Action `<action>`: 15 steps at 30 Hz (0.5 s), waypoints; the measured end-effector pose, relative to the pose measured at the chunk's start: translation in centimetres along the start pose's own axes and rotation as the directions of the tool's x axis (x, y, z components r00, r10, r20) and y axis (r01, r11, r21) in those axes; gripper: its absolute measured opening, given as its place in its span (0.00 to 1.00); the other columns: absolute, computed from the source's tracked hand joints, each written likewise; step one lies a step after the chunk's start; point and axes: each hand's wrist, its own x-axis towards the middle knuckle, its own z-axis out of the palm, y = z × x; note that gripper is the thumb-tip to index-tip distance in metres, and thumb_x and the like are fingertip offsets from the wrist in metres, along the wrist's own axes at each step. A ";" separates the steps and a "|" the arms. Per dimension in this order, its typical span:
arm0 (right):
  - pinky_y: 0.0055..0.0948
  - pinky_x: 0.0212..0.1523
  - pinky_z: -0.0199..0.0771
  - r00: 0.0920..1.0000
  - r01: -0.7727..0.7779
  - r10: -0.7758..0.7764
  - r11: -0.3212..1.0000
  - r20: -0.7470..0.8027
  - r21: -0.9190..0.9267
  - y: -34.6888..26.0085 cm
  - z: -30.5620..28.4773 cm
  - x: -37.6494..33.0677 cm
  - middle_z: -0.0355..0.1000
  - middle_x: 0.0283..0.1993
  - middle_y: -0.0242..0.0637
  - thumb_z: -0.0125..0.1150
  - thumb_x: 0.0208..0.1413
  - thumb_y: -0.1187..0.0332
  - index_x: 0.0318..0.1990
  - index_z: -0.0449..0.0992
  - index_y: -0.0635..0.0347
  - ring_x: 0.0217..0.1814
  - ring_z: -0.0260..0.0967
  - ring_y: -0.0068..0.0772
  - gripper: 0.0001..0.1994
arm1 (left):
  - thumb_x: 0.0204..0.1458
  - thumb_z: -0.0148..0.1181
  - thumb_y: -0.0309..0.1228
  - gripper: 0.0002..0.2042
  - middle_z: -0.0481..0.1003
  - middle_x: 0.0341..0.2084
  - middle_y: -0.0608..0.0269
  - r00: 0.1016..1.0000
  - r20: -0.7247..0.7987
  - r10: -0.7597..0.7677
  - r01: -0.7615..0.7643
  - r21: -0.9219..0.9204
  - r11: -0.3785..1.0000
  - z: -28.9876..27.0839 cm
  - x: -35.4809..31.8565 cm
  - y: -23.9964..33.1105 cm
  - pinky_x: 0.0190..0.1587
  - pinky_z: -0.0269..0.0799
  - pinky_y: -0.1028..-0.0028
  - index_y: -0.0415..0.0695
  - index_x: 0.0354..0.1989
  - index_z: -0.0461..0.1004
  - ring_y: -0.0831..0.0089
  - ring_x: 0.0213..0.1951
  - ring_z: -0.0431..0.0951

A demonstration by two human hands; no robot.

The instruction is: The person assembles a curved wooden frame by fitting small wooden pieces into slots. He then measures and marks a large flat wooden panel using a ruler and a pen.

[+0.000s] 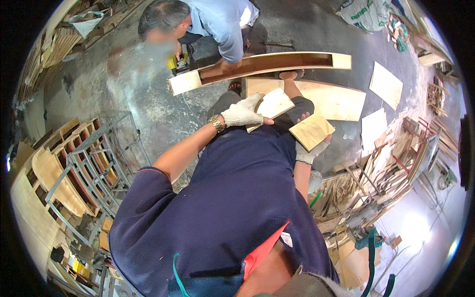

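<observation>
My left hand [241, 113], in a white fingertip-less knit glove with a watch at the wrist, is closed on a pale wooden board [276, 105] above my lap. The bare thumb lies along the board's near edge. In my right hand [310, 151], gloved the same way, is a second, yellowish wooden block [311, 130]. This block hides most of the palm, with fingertips showing at its far edge. The two wood pieces are apart. Just beyond them a pale curved panel [331, 100] lies on the floor by my foot.
A co-worker in a blue shirt [213, 22] bends over a long curved wooden frame [341, 61], one arm reaching into it. Near them is a yellow tool [172, 63]. Flat boards [387, 85] lie right; scrap wood [356, 185] is piled nearer. A metal rack [91, 168] stands left.
</observation>
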 end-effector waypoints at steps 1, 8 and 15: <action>0.61 0.75 0.48 0.999 0.014 -0.014 1.000 -0.029 -0.004 -0.1 0.1 0.1 0.50 0.75 0.62 0.49 0.58 0.32 0.75 0.49 0.56 0.74 0.53 0.64 0.47 | 0.41 0.71 0.62 0.52 0.65 0.63 0.44 1.000 -0.017 0.012 -0.011 0.038 0.999 -0.2 0.1 0.2 0.64 0.65 0.59 0.42 0.70 0.57 0.48 0.64 0.68; 0.60 0.75 0.49 0.984 -0.027 0.034 0.999 0.175 -0.043 -0.8 1.4 2.4 0.46 0.76 0.61 0.54 0.57 0.38 0.76 0.46 0.58 0.76 0.51 0.62 0.47 | 0.39 0.72 0.62 0.49 0.67 0.56 0.46 0.939 -0.233 0.252 -0.212 0.184 0.960 -0.9 2.3 0.8 0.62 0.64 0.53 0.45 0.66 0.62 0.46 0.61 0.68; 0.57 0.71 0.62 0.996 -0.061 0.075 0.953 0.038 -0.298 -3.0 3.7 7.0 0.52 0.74 0.62 0.58 0.53 0.54 0.75 0.44 0.65 0.75 0.55 0.59 0.46 | 0.32 0.75 0.52 0.43 0.69 0.50 0.52 0.820 -0.369 0.438 -0.181 0.558 0.810 -0.2 9.0 3.5 0.58 0.63 0.54 0.42 0.58 0.68 0.53 0.55 0.68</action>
